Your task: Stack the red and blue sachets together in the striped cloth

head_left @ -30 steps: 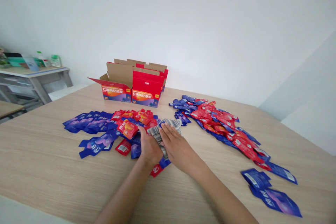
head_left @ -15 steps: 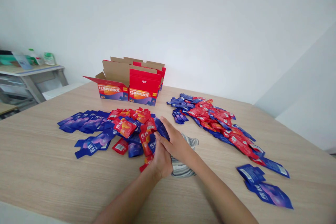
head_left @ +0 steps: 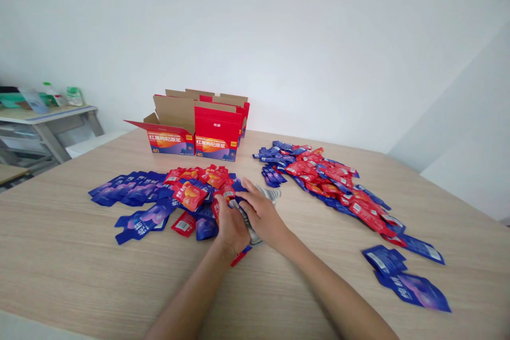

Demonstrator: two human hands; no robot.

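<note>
Head view: both hands are on one grey-and-white striped cloth (head_left: 272, 193) lying at the right end of the left heap of sachets (head_left: 187, 194), about the middle of the table (head_left: 79, 271). The right hand (head_left: 261, 215) lies flat on the cloth with its fingers spread and grips nothing. The left hand (head_left: 231, 227) is just beside it and touching it, knuckles up. Its fingers are tucked out of sight, so I cannot tell whether they close on the cloth or only rest there. The step in hand looks like pressing or wiping the cloth over the sachets at that end. Judging from how loosely the sachets lie, any sweep of the cloth calls for a light, even press so that they do not slide or scatter. There is one cloth and there are two heaps of red and blue sachets, each too many and too overlapped to count. The right heap (head_left: 330, 180) runs slantwise toward the right edge. About three blue loose sachets (head_left: 414, 292) lie apart near the near right corner. Two opened red boxes (head_left: 217, 141) stand side by side toward the far edge, with flaps of at least one more behind them.
</note>
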